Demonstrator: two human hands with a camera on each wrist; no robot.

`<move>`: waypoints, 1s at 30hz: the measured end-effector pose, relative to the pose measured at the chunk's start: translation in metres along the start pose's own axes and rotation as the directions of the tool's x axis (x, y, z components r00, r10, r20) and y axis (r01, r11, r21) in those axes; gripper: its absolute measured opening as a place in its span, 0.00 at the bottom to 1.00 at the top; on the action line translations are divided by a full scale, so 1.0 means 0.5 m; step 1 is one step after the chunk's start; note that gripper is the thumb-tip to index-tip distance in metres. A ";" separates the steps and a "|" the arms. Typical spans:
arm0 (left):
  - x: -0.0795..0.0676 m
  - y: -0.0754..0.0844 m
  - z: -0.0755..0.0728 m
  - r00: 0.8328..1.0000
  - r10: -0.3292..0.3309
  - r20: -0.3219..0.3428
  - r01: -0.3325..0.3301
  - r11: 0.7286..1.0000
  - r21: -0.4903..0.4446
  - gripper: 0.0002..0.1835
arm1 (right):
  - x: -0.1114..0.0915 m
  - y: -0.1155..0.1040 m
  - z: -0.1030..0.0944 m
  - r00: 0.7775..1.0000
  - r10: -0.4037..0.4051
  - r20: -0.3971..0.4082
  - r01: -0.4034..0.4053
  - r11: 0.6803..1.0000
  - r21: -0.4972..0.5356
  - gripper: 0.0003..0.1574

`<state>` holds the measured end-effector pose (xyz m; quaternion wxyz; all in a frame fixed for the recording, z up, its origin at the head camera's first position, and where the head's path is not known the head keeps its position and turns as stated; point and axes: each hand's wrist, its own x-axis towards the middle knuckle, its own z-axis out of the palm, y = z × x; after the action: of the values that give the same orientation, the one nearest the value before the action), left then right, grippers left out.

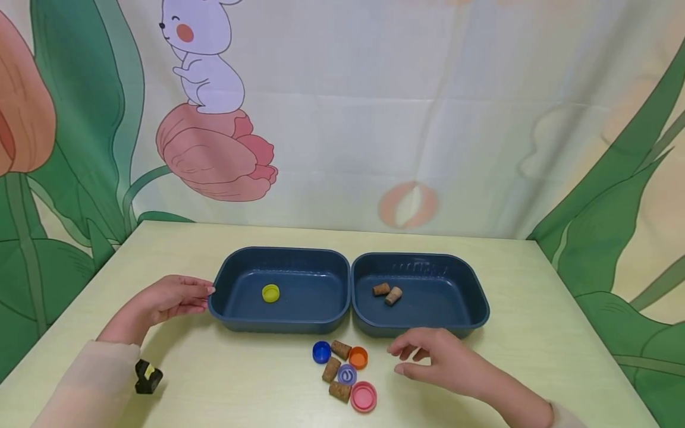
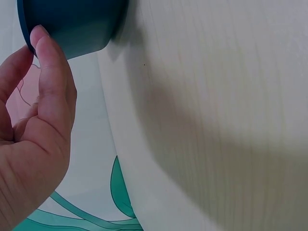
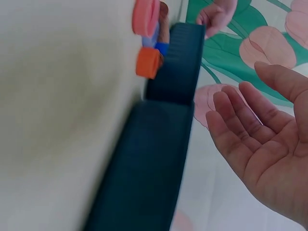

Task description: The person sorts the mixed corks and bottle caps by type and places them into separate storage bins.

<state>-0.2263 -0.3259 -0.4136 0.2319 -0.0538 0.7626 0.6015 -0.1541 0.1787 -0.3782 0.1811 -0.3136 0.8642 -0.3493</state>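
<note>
Dark blue, the left tray (image 1: 283,326) and the right tray (image 1: 433,294) stand side by side, a yellow cap (image 1: 270,293) in one and two corks (image 1: 393,296) in the other, so each kind seems to have its own place. The left hand (image 1: 173,294) pinches the left tray's outer rim, probably to steady it, while the right hand (image 1: 436,356) holds nothing, its fingers loosely bent beside three corks (image 1: 341,349) and four caps (image 1: 363,396), which lie mixed on the table (image 1: 241,380) just before the trays, likely for easy reach.
</note>
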 end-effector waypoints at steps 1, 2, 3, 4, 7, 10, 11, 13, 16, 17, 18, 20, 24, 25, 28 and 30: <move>0.000 0.000 0.000 1.000 0.000 0.001 0.000 1.000 0.000 0.19 | 0.001 0.001 0.005 1.000 0.002 0.008 -0.002 1.000 -0.002 0.20; -0.001 -0.001 0.000 1.000 0.000 0.001 0.000 1.000 0.001 0.19 | 0.002 0.002 0.009 1.000 0.002 0.015 -0.002 1.000 -0.003 0.20; -0.001 -0.001 0.000 1.000 0.000 0.001 0.000 1.000 0.000 0.20 | 0.003 0.004 0.013 1.000 -0.001 0.020 0.001 1.000 -0.005 0.20; -0.001 -0.001 0.000 1.000 -0.001 -0.001 0.001 1.000 0.000 0.20 | 0.004 0.006 0.018 1.000 -0.007 0.024 0.008 1.000 -0.008 0.20; 0.000 -0.002 0.000 1.000 -0.003 -0.004 0.003 1.000 0.004 0.20 | 0.009 0.012 0.032 0.999 -0.007 0.041 0.008 1.000 -0.011 0.21; 0.000 -0.002 -0.001 1.000 -0.003 -0.006 0.003 1.000 0.003 0.18 | 0.015 0.015 0.046 0.997 0.024 0.067 -0.023 1.000 -0.009 0.23; 0.000 -0.002 -0.001 1.000 -0.002 -0.005 0.002 1.000 0.003 0.18 | 0.017 0.016 0.051 0.996 0.038 0.075 -0.037 0.999 -0.009 0.24; 0.000 -0.003 -0.001 1.000 0.000 -0.004 0.000 1.000 0.001 0.16 | 0.021 0.015 0.059 0.994 0.063 0.090 -0.063 0.998 -0.006 0.26; 0.000 -0.003 -0.001 1.000 0.004 0.000 -0.004 1.000 0.003 0.16 | 0.026 0.015 0.070 0.989 0.100 0.108 -0.099 0.995 -0.016 0.28; 0.000 -0.004 -0.001 1.000 0.005 0.001 -0.005 1.000 0.003 0.17 | 0.028 0.015 0.074 0.988 0.109 0.114 -0.106 0.994 -0.027 0.29; 0.001 -0.004 -0.001 1.000 0.005 0.001 -0.005 1.000 0.003 0.17 | 0.030 0.016 0.077 0.986 0.117 0.119 -0.114 0.993 -0.038 0.30; 0.001 -0.005 -0.001 1.000 0.004 0.002 -0.004 1.000 0.004 0.17 | 0.034 0.017 0.083 0.984 0.126 0.124 -0.118 0.990 -0.074 0.31; 0.001 -0.005 -0.001 1.000 0.003 0.004 -0.003 1.000 0.004 0.17 | 0.040 0.019 0.091 0.985 0.119 0.121 -0.100 0.984 -0.148 0.32; 0.001 -0.005 -0.001 1.000 0.003 0.005 -0.003 1.000 0.004 0.17 | 0.041 0.019 0.092 0.986 0.112 0.120 -0.092 0.983 -0.161 0.32; 0.001 -0.003 -0.001 1.000 0.003 0.006 -0.003 1.000 0.005 0.17 | 0.045 0.018 0.096 0.988 0.093 0.122 -0.069 0.980 -0.186 0.32; 0.001 -0.002 0.000 1.000 0.002 0.007 -0.002 1.000 0.002 0.17 | 0.048 0.017 0.101 0.988 0.089 0.128 -0.064 0.980 -0.191 0.33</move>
<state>-0.2264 -0.3263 -0.4147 0.2340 -0.0506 0.7624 0.6012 -0.1485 0.1430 -0.4214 0.2228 -0.3187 0.8901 -0.2375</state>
